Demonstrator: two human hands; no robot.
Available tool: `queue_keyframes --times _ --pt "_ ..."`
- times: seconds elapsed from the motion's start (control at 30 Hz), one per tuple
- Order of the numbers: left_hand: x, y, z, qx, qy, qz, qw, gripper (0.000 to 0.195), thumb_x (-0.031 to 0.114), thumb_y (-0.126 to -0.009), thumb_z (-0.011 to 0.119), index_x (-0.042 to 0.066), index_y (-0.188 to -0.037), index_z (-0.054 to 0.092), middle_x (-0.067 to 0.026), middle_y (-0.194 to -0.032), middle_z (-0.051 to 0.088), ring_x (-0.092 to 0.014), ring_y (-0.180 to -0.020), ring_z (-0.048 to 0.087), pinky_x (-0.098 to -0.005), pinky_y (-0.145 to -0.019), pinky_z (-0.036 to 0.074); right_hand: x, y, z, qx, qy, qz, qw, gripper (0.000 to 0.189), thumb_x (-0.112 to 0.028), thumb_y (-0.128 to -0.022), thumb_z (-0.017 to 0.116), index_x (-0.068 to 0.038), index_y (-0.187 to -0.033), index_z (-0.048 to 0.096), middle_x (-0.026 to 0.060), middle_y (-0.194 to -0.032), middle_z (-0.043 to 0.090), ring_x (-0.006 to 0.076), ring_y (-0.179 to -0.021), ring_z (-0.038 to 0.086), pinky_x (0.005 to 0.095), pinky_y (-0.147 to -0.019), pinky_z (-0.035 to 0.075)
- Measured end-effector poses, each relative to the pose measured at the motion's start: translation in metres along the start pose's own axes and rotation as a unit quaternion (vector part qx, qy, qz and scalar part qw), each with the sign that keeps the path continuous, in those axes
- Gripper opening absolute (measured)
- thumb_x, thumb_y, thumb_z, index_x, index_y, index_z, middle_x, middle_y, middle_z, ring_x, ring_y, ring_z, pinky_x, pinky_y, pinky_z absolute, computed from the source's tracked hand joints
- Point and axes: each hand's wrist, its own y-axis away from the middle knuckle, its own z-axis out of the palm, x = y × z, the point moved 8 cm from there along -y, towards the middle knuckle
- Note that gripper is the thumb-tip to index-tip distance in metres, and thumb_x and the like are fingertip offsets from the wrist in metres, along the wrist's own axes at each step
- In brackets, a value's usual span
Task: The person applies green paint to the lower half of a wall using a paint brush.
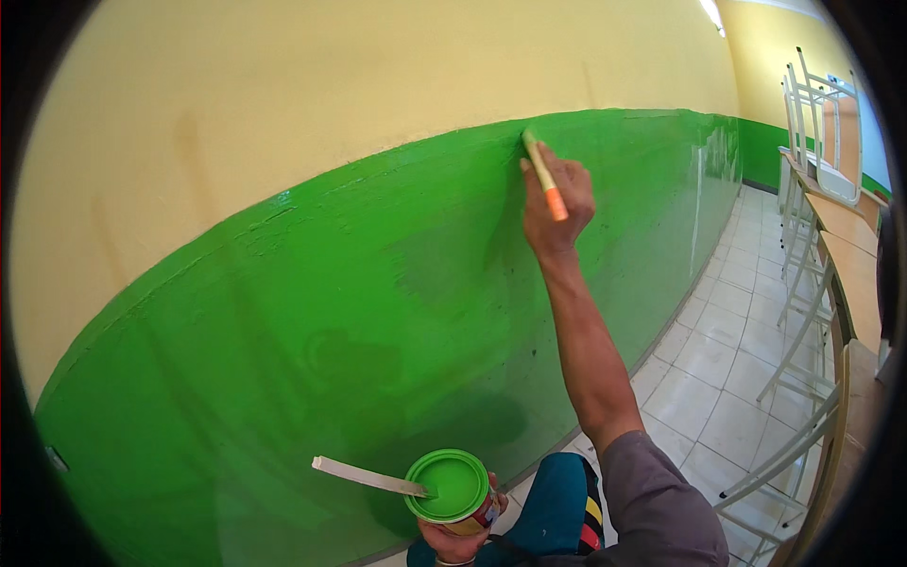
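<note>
My right hand point(563, 191) grips the wooden handle of a paintbrush point(544, 173), whose end is orange. The bristles, mostly hidden behind the handle, are at the upper edge of the green wall band point(340, 283), just below the yellow wall point(340, 78). Low in the picture, my left hand point(457, 544) holds a paint can point(476, 517) from beneath and around its side. Bright green paint point(453, 482) fills the can to near the rim. A flat stirring stick point(368, 476) leans out of it to the left.
White floor tiles point(716, 347) run along the wall's foot on the right. Desks with wooden tops point(850, 266) and pale metal legs line the right side, with upturned chairs point(825, 135) on the far ones. A small fitting point(57, 459) sits low on the left wall.
</note>
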Motion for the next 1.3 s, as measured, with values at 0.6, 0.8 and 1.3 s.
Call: queue_keyframes --times 0.6,0.8,1.3 --pt "-0.006 0.001 -0.001 0.022 0.014 -0.004 1.000 0.080 0.066 -0.089 0.050 0.013 -0.149 0.046 -0.0154 -0.145 0.053 -0.041 -0.138 0.046 -0.0599 -0.105 0.037 -0.006 -0.011 0.006 -0.119 -0.399 0.338 0.844 0.034 -0.009 -0.087 0.082 0.005 -0.117 0.072 0.0080 -0.103 0.073 0.0128 -0.088 0.066 0.0272 -0.076 0.055" --pt "-0.004 0.004 0.005 0.038 -0.008 0.007 0.999 0.083 0.069 -0.088 0.050 0.013 -0.149 0.046 -0.0156 -0.146 0.052 -0.040 -0.138 0.045 -0.0598 -0.106 0.037 0.071 -0.010 0.029 -0.084 -0.398 0.415 0.814 0.037 -0.012 -0.085 0.083 0.003 -0.117 0.072 0.0049 -0.100 0.072 0.0126 -0.085 0.066 0.0294 -0.075 0.055" --pt "-0.008 -0.002 0.009 0.006 0.025 -0.029 0.999 0.087 0.072 -0.089 0.047 0.010 -0.150 0.043 -0.0185 -0.146 0.052 -0.040 -0.137 0.046 -0.0591 -0.106 0.038 0.148 -0.040 0.003 0.007 -0.268 0.368 0.890 0.034 -0.012 -0.084 0.084 0.000 -0.114 0.073 0.0038 -0.098 0.072 0.0138 -0.084 0.067 0.0317 -0.073 0.056"
